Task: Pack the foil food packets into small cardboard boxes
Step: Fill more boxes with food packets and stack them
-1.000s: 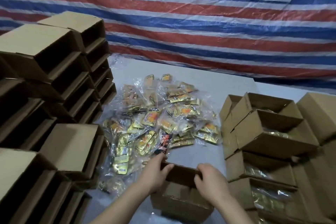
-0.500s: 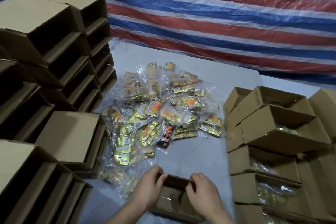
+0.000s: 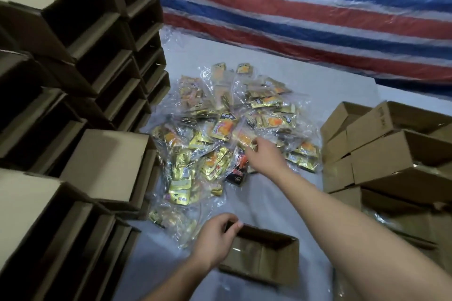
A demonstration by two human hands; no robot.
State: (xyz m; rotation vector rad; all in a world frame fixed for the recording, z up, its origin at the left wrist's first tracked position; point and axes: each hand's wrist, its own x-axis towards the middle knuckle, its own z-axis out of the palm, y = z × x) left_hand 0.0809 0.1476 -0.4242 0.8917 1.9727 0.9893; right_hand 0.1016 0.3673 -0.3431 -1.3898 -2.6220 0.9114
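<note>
On your left, empty cardboard boxes (image 3: 80, 80) stand stacked on their sides, openings facing right. Your left hand (image 3: 215, 239) grips the near-left corner of the open box (image 3: 266, 259) on the white table (image 3: 330, 85), thumb over the rim. Beyond it lies the pile of foil packets (image 3: 220, 134) in clear wrap. Your right hand (image 3: 265, 154) reaches into that pile, fingers curled onto a packet, though blur hides whether it is pinched. On your right sit filled boxes (image 3: 391, 154)
</note>
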